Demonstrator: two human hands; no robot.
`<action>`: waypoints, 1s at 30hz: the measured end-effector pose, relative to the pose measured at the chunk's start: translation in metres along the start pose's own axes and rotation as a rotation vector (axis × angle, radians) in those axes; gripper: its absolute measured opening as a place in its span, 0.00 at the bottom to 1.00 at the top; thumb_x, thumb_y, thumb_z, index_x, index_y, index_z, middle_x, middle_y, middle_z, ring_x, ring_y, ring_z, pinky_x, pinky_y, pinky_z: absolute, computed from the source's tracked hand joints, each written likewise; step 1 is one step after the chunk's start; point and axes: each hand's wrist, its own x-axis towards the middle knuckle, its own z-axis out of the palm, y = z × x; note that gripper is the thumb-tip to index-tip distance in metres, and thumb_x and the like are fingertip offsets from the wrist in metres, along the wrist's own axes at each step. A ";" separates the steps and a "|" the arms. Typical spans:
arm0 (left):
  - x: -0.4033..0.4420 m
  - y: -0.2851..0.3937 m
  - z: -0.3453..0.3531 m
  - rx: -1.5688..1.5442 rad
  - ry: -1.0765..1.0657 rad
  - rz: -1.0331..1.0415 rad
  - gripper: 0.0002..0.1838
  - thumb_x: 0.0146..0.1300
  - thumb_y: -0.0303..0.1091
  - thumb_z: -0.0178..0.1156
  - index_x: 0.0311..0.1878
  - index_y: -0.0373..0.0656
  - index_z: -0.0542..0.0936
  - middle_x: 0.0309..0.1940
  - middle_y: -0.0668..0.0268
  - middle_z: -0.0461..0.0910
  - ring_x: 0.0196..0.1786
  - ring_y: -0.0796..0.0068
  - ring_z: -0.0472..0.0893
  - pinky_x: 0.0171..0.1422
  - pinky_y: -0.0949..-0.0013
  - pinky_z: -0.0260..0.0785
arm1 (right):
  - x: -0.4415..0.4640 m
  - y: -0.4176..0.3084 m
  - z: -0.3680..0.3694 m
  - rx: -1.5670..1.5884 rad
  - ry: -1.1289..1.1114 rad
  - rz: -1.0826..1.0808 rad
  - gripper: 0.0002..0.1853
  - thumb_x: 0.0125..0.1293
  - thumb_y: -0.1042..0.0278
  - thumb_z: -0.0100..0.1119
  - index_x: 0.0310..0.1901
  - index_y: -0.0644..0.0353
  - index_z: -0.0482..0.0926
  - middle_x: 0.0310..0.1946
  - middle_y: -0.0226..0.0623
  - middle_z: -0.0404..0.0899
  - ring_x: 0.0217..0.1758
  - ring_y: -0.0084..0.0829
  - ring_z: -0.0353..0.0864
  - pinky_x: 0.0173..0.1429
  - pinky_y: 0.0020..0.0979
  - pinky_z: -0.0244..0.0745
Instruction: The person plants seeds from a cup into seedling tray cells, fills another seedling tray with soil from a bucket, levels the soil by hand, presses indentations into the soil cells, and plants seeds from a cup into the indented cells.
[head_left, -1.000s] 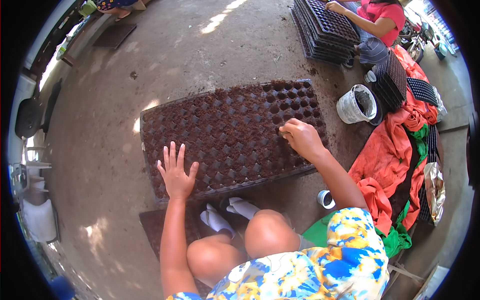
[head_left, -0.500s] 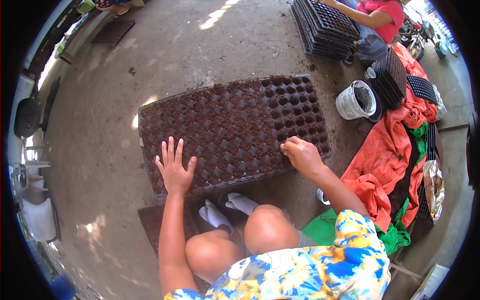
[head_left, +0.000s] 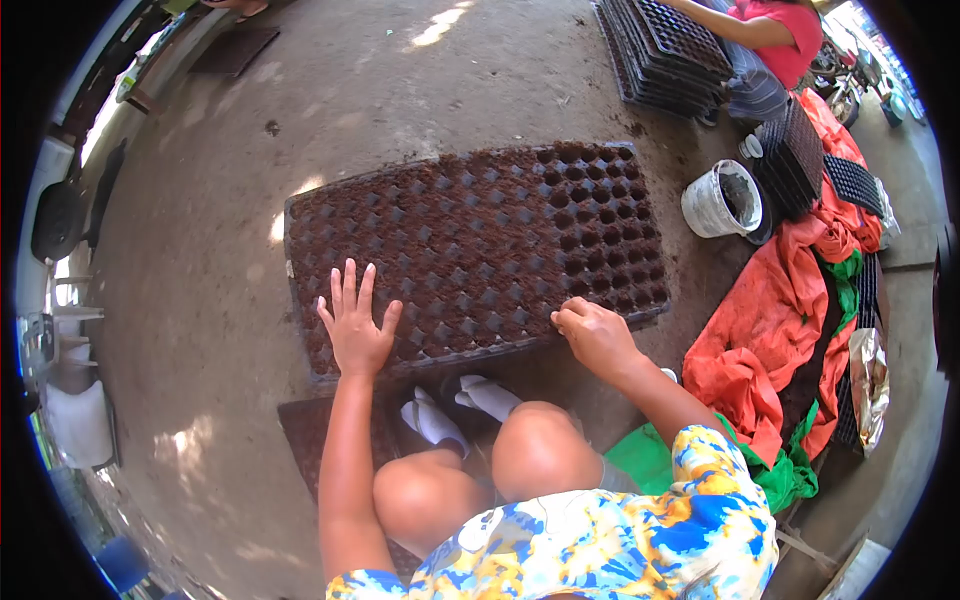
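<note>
A large black seedling tray [head_left: 420, 240] lies on the ground before me, its cells filled with dark brown soil. Toward its right end, several columns of cells show round hollows [head_left: 605, 220] pressed in the soil. My left hand [head_left: 360, 325] rests spread on the tray's near left part, palm down. At the near edge, right of the middle, my right hand [head_left: 597, 335] is closed with fingertips pinched together. Whatever those fingers hold, if anything, cannot be made out.
A white bucket [head_left: 722, 200] stands to the right, close to stacked trays [head_left: 790, 160]. Beyond, a person in a pink shirt [head_left: 785, 45] is beside a tall tray stack [head_left: 665, 60]. Orange cloth [head_left: 760, 320] and green cloth [head_left: 645, 455] lie at my right. Another tray [head_left: 305, 430] is near my feet.
My right hand has moved down and slightly left, from over the hollowed cells to the tray's near edge. My left hand stays spread on the tray. The whole view has shifted slightly.
</note>
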 end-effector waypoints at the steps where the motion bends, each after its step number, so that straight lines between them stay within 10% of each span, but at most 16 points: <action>1: 0.001 0.001 -0.001 -0.002 0.005 -0.001 0.34 0.65 0.59 0.52 0.71 0.58 0.64 0.75 0.68 0.53 0.77 0.61 0.50 0.75 0.41 0.38 | 0.005 -0.003 -0.002 -0.017 -0.010 -0.009 0.10 0.54 0.78 0.57 0.38 0.58 0.80 0.38 0.36 0.78 0.41 0.38 0.81 0.43 0.37 0.78; 30: -0.001 -0.001 -0.001 -0.015 -0.004 -0.010 0.34 0.65 0.60 0.51 0.70 0.58 0.65 0.76 0.67 0.53 0.77 0.60 0.50 0.74 0.40 0.39 | 0.108 0.015 0.020 -0.096 0.044 -0.118 0.06 0.56 0.77 0.55 0.34 0.58 0.80 0.36 0.37 0.79 0.39 0.41 0.82 0.43 0.39 0.79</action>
